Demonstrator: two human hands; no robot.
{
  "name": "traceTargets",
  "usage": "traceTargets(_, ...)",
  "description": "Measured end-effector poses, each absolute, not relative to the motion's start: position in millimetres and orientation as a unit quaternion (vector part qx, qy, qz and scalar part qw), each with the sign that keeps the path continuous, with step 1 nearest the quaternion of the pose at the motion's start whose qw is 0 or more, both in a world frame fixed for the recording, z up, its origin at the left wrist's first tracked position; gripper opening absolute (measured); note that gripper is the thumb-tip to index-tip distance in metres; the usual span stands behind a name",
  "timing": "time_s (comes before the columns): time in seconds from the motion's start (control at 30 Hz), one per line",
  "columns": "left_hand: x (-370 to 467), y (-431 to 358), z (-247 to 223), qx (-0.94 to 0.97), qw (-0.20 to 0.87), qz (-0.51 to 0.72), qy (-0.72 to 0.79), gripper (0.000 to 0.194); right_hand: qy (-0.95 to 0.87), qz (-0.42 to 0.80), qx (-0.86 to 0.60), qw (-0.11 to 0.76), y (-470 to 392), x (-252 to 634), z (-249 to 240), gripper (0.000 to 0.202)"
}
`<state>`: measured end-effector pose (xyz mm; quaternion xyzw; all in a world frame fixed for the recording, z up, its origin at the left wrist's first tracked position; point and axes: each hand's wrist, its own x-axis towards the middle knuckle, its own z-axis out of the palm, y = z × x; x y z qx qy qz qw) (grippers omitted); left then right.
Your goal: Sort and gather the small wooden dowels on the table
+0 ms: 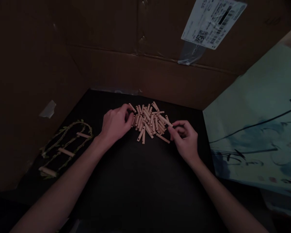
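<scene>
A heap of several short, pale wooden sticks [149, 122] lies on a black surface [135, 181]. My left hand [116, 124] rests at the heap's left edge, fingers curled and touching the outermost sticks. At the heap's right edge is my right hand [185, 139], its thumb and forefinger pinched on the end of one stick [165, 120] that still lies against the pile. Whether the left hand actually grips a stick is unclear in the dim light.
A green leafy cord strung with three wooden sticks [64, 147] lies at the left. Cardboard walls [145, 64] with a shipping label [213, 22] stand behind and at the left. A pale painted sheet [257, 129] leans at the right.
</scene>
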<state>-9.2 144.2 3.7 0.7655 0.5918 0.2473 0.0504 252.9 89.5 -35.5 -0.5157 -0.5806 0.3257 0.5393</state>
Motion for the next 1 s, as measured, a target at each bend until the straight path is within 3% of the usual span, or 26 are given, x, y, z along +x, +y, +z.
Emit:
traceTargets(0.17,-2.1,132.8,14.0,0.864,0.151,0.161,0.452,0.044,-0.526,0.421,-0.498,0.546,87.3,240.0,-38.0,0.031)
traceTargets(0.3,6.2,127.3,13.0,0.902,0.173,0.08,0.388,0.038,-0.503,0.436,-0.499,0.554,91.9,243.2,-39.6,0.033)
traceTargets(0.57,-0.4,132.8,4.1,0.901,0.168,0.168,0.363,0.034,-0.502,0.418,-0.502,0.567,93.8,246.6,-36.5,0.03)
traceTargets(0.77,-7.5,139.4,3.9,0.82,0.049,0.305,0.481,0.035,-0.493,0.434,-0.504,0.561,95.0,248.2,-36.6,0.034)
traceTargets(0.9,-11.2,146.2,6.1,0.723,-0.036,0.304,0.619,0.032,-0.494,0.443,-0.496,0.56,96.3,249.2,-39.2,0.035)
traceTargets(1.0,-9.8,147.2,3.1,0.733,-0.023,0.3,0.61,0.029,-0.512,0.44,-0.487,0.553,97.0,248.9,-40.8,0.035)
